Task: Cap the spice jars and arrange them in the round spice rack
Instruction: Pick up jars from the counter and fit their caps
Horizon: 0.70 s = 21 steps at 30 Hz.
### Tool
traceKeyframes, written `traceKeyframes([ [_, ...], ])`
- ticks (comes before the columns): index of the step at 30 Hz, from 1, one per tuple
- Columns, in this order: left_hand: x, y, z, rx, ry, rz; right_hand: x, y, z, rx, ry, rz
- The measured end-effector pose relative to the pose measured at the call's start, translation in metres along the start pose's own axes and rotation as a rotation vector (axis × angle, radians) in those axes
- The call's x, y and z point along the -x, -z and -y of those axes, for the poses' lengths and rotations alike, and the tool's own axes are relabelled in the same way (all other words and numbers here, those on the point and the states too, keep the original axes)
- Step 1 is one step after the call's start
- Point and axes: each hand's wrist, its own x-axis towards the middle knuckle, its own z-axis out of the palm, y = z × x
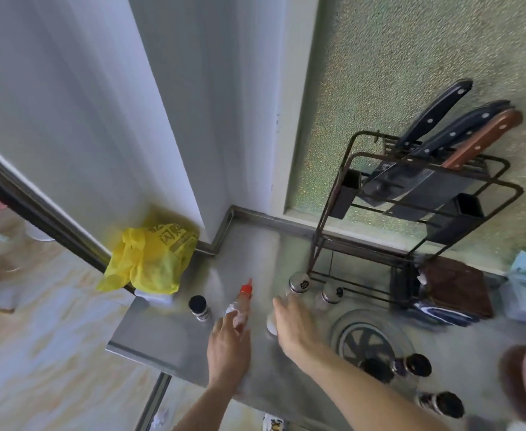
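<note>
Steel counter [174, 337] fills the foreground under a frosted window, with a wire knife rack [404, 213] standing at its far side and the round spice rack [376, 340] lying flat in front of that rack, three dark-capped jars [417, 365] at its near edge. Beyond the round spice rack stand two silver-capped shakers [299, 284], and well to its left a black-capped jar [200, 307]. The left hand [229, 346] closes its fingers around a red-tipped bottle [243, 301]; the right hand [292, 325], fingers slightly apart, reaches a shaker, its grip blurred and unclear.
</note>
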Motion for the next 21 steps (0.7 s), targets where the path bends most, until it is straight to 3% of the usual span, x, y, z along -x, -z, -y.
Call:
traceKeyframes([
  [4,-0.036,-0.011,0.017,-0.363,-0.29,0.024,-0.02,-0.024,-0.002,0.061,-0.006,0.057],
  [7,-0.051,-0.017,0.021,-0.476,-0.257,0.11,-0.026,-0.036,-0.004,0.068,0.0,0.064],
  [10,-0.054,-0.019,0.022,-0.374,-0.065,0.137,-0.028,-0.047,-0.006,0.039,0.001,-0.015],
  [13,-0.049,-0.017,0.018,-0.341,-0.038,0.132,-0.03,-0.05,-0.012,-0.013,-0.011,-0.09],
  [15,-0.042,-0.014,0.015,-0.286,-0.045,0.089,-0.026,-0.049,-0.018,-0.072,-0.002,-0.049],
  [17,-0.031,-0.005,0.007,-0.21,-0.077,0.033,-0.02,-0.043,-0.023,-0.195,0.001,-0.155],
  [21,-0.004,0.017,-0.024,-0.071,-0.299,-0.095,0.006,-0.009,-0.034,-0.657,-0.079,-0.305],
])
